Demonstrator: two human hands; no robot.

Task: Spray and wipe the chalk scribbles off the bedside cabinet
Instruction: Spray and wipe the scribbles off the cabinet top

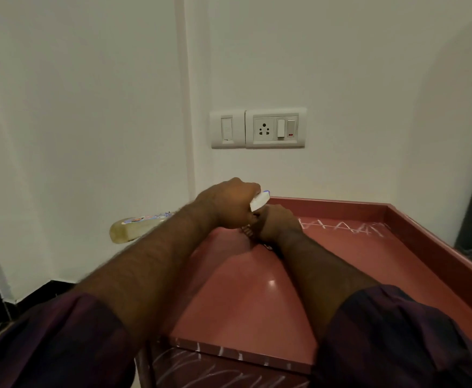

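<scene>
White walls meet in a corner behind the bedside cabinet (257, 289), and a switch plate (258, 129) sits on the wall above its back rim. Past the cabinet's left edge juts the body of the spray bottle (139, 225), lying almost level. Over the cabinet's back left corner, the left hand (226, 204) has its grip wrapped round the bottle's neck, just behind the white trigger head (260, 201). The right hand (279, 224) is tucked close under that head with its fingers curled; I cannot tell whether its grip holds anything. Chalk scribbles (341, 226) run along the cabinet's back rim to the right of both hands, and more chalk marks (215, 371) cross its front. The bottle is likely light, smooth plastic with liquid shifting inside, so the neck looks the surest hold, with a finger free for the trigger.
</scene>
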